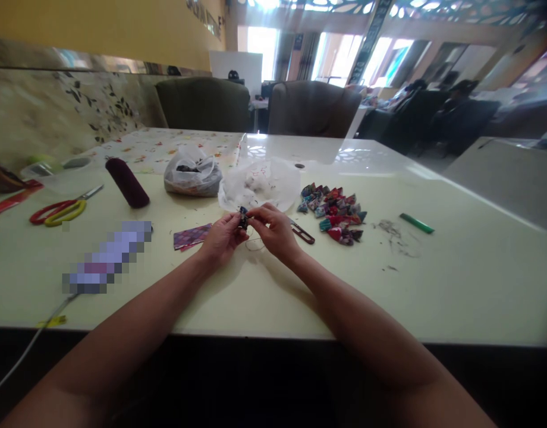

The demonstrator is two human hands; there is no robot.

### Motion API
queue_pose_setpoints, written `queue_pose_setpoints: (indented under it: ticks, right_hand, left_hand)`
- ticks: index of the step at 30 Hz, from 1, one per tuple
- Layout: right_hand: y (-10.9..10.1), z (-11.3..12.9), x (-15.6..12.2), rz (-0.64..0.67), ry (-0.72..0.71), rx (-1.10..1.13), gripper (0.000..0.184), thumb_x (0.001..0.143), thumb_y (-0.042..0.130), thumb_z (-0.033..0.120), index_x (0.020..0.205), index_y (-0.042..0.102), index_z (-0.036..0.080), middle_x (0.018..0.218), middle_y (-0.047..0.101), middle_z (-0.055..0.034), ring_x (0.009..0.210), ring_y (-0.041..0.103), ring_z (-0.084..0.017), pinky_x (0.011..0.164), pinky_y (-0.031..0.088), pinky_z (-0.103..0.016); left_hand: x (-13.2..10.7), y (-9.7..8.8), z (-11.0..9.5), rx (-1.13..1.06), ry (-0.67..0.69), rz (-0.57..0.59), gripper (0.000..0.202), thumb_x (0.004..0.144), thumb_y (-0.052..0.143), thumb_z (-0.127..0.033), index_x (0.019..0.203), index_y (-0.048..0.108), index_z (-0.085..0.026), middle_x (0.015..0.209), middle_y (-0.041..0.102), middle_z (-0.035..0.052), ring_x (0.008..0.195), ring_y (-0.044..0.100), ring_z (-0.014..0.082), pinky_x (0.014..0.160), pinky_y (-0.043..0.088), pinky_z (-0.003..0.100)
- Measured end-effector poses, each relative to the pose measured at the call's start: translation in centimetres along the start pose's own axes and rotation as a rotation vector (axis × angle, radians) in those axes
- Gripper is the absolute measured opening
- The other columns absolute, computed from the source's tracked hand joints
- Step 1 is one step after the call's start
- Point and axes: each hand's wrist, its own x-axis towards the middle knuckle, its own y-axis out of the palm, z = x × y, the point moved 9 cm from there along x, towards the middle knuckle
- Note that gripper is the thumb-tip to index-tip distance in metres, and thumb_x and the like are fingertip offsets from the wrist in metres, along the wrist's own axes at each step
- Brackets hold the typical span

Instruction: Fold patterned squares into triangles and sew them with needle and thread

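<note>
Between my two hands is a small dark patterned cloth piece [243, 219], pinched by the fingertips of both. My left hand [223, 239] is closed on its left side, and my right hand [277, 230] grips it from the right. A thin dark thread [255, 248] curves over the table just below them. Flat patterned fabric pieces [191, 236] lie beside my left hand, partly behind it. By my right hand rests a slotted, brown-handled tool [304, 233], its other end hidden. Several small stuffed cloth pieces [340, 211] are heaped farther right.
A white plastic bag [273, 184] with white filling and a clear bag [193, 178] with dark contents stand behind my hands. Leftward lie scissors [63, 211], a maroon case [127, 183] and a blurred-out object [110, 258] with a cable. A green object [416, 223] and thread scraps [393, 235] lie right.
</note>
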Motion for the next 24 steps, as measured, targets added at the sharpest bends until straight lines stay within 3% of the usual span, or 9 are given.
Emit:
queue_pose_setpoints:
  ticks: [5, 12, 16, 20, 24]
  right_hand:
    - [0.0, 0.2, -0.1, -0.004, -0.003, -0.025, 0.006, 0.087, 0.064, 0.018, 0.087, 0.070, 0.018, 0.082, 0.056, -0.0006, 0.069, 0.055, -0.012, 0.069, 0.045, -0.026]
    - [-0.5, 0.6, 0.4, 0.027, -0.046, -0.004, 0.010, 0.086, 0.057, 0.015, 0.079, 0.064, 0.018, 0.081, 0.060, -0.0023, 0.078, 0.057, -0.015, 0.075, 0.045, -0.028]
    - [-0.8, -0.8, 1.2, 0.170, 0.050, 0.150, 0.003, 0.083, 0.061, 0.020, 0.082, 0.063, 0.018, 0.078, 0.060, -0.0005, 0.075, 0.055, -0.014, 0.072, 0.045, -0.029]
    - [-0.8, -1.6, 1.5, 0.320, 0.121, 0.327, 0.009, 0.083, 0.065, 0.024, 0.084, 0.064, 0.016, 0.074, 0.058, 0.0008, 0.072, 0.052, -0.012, 0.071, 0.044, -0.028]
    - [-1.1, -1.8, 1.5, 0.360, 0.162, 0.429, 0.011, 0.082, 0.069, 0.026, 0.085, 0.065, 0.016, 0.075, 0.060, 0.0008, 0.073, 0.054, -0.011, 0.072, 0.046, -0.028]
  left_hand:
    - [0.1, 0.0, -0.2, 0.059, 0.047, 0.014, 0.011, 0.092, 0.068, -0.021, 0.087, 0.064, -0.012, 0.072, 0.063, -0.0017, 0.051, 0.057, 0.0045, 0.057, 0.056, 0.019]
    - [0.2, 0.1, -0.5, 0.145, 0.091, 0.059, 0.028, 0.083, 0.079, -0.036, 0.091, 0.064, -0.014, 0.077, 0.063, -0.0005, 0.056, 0.059, 0.0067, 0.059, 0.058, 0.023]
    - [0.2, -0.4, -2.0, 0.237, 0.195, 0.039, 0.033, 0.081, 0.078, -0.036, 0.105, 0.066, -0.017, 0.092, 0.065, 0.0012, 0.059, 0.059, 0.0066, 0.057, 0.058, 0.024]
    - [-0.1, 0.2, -3.4, 0.329, 0.315, 0.097, 0.037, 0.079, 0.078, -0.034, 0.111, 0.068, -0.021, 0.099, 0.064, 0.0011, 0.065, 0.058, 0.0066, 0.061, 0.059, 0.024]
    - [-0.7, 1.2, -4.1, 0.444, 0.407, 0.170, 0.027, 0.079, 0.077, -0.033, 0.101, 0.072, -0.019, 0.082, 0.064, -0.0003, 0.063, 0.057, 0.0081, 0.063, 0.059, 0.024]
